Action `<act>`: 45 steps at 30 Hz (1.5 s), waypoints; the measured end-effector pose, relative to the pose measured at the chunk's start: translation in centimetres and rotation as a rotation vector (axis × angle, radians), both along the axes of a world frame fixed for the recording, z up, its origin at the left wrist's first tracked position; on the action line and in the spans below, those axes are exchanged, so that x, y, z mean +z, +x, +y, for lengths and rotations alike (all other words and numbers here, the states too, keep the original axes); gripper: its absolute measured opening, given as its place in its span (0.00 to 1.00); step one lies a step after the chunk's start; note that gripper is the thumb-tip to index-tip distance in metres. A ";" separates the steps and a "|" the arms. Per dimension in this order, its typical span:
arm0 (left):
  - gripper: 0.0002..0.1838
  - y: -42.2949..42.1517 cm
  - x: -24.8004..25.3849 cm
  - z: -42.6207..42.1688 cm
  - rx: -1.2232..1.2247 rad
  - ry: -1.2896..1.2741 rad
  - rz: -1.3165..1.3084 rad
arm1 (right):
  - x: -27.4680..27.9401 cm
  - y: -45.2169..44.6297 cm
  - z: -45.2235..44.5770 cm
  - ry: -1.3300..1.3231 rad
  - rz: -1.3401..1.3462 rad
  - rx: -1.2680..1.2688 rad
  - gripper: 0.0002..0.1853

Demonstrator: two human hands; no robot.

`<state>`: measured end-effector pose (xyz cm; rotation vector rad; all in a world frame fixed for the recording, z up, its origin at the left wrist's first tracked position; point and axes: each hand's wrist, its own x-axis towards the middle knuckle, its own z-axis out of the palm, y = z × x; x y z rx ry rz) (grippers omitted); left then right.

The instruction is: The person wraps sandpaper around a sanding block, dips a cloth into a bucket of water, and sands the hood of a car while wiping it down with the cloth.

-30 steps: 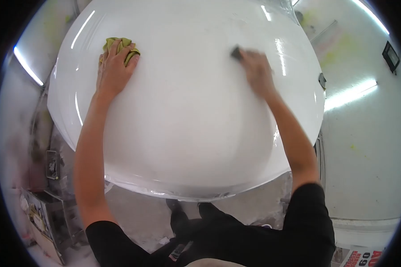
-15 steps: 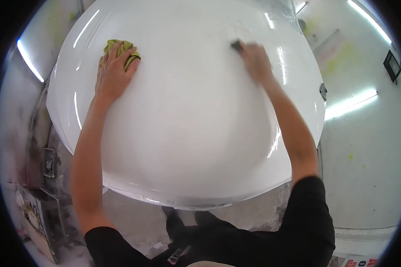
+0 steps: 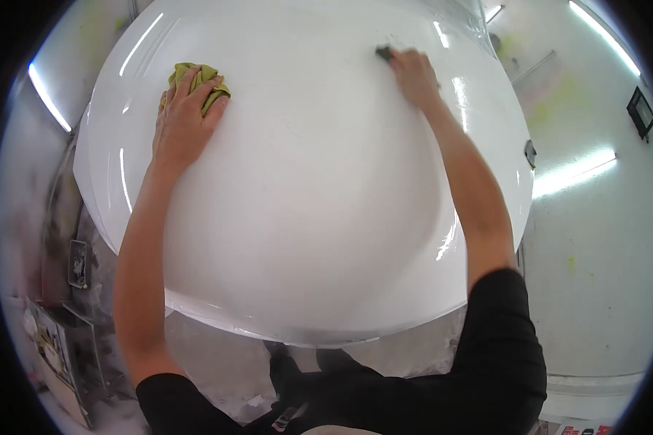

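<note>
A large, glossy white car hood point(image 3: 290, 196) fills the middle of the head view. On its left part, my left hand point(image 3: 183, 119) presses a crumpled yellow-green cloth point(image 3: 196, 75) against the surface, fingers curled over the folds. Farther right and a little higher, my right hand point(image 3: 416, 76) grips a small dark block point(image 3: 384, 53) that touches the paint. Most of the block is covered by my fingers, so its exact kind is unclear. Faint specks and wet-looking marks show on the hood just beyond it.
Clear plastic sheeting point(image 3: 463, 32) covers the far right corner. A dark-framed lamp point(image 3: 641, 112) hangs on the right wall point(image 3: 595, 239), near bright tube lights. At lower left stands a cabinet-like unit point(image 3: 58, 348). My feet are below the hood's near edge.
My right hand has slid the dark block slightly farther away across the hood, and it is less blurred now. My left hand and the cloth have stayed in place.
</note>
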<state>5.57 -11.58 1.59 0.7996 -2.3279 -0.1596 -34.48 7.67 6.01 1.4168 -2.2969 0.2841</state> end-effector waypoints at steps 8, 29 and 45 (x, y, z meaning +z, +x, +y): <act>0.24 -0.2 0.3 0.5 0.020 -0.024 -0.011 | -2.5 0.1 9.0 0.005 0.103 0.338 0.22; 0.24 -0.5 0.0 -0.1 0.032 -0.031 -0.002 | 0.5 -7.4 -7.6 -0.117 -0.096 -0.044 0.18; 0.24 -0.8 0.4 -0.2 0.089 -0.030 -0.053 | 0.0 -9.5 -3.1 -0.177 0.043 0.010 0.19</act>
